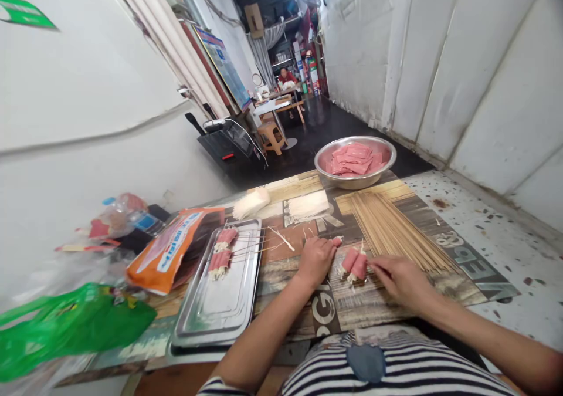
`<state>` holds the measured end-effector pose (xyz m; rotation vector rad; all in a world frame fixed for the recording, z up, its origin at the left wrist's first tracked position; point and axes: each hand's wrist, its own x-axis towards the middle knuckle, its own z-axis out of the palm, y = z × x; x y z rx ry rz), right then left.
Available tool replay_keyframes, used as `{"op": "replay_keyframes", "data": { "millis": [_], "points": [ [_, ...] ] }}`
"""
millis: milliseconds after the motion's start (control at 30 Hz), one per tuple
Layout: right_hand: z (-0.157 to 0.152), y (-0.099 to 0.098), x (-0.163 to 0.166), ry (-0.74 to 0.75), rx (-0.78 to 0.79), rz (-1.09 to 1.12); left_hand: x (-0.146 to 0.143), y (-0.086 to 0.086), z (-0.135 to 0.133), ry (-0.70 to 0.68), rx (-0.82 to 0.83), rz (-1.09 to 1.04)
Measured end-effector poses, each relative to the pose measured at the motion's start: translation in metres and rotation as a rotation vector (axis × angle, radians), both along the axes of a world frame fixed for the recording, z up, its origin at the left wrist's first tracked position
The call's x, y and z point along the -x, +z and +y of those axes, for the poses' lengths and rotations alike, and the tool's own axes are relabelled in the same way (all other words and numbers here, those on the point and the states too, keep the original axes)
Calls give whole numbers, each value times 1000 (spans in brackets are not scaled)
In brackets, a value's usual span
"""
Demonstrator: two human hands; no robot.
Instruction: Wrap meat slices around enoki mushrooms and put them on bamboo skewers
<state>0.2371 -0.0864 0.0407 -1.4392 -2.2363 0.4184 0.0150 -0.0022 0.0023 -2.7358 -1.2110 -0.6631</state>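
Note:
My left hand [316, 259] lies on the patterned table with its fingers curled over a meat roll [337, 241], whose pink end pokes out past the fingertips. Just right of it are two rolls of pink meat slices [354, 263] side by side, with pale enoki-like strands sticking out of their ends. My right hand [402, 281] is pinched closed at the right edge of these rolls; what sits between its fingertips is too small to make out. Left of my hands, a metal tray [233, 308] carries several similar rolls [221, 255] on thin skewers.
Behind the hands stand a steel bowl [373, 179] of pink meat slices and two pale strand bundles [308, 205]. Many bamboo skewers [396, 232] lie at right. An orange packet [171, 252] and green bag [88, 320] crowd the left. A person [287, 76] sits far back.

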Motion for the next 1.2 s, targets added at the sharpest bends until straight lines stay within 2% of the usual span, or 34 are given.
{"op": "replay_keyframes", "data": {
  "millis": [100,167,267,367,533,700,967,1200],
  "points": [
    [-9,-14,9,-63,67,-248,-3,1,0,28,0,29],
    [-9,-11,13,-81,86,-397,-5,2,-1,50,2,52],
    [-6,-1,16,-68,98,-502,-8,5,-3,83,5,89],
    [-1,1,15,-87,92,-512,-10,8,-6,102,0,129],
    [4,-9,14,-87,32,-421,-10,8,-8,116,-29,143],
    [2,-13,17,-126,22,-432,-10,8,-8,145,-51,136],
    [0,-25,19,-152,-133,-408,-9,9,-9,133,-65,82],
    [0,-32,20,-175,-154,-415,-9,10,-8,118,-70,68]
  ]
}}
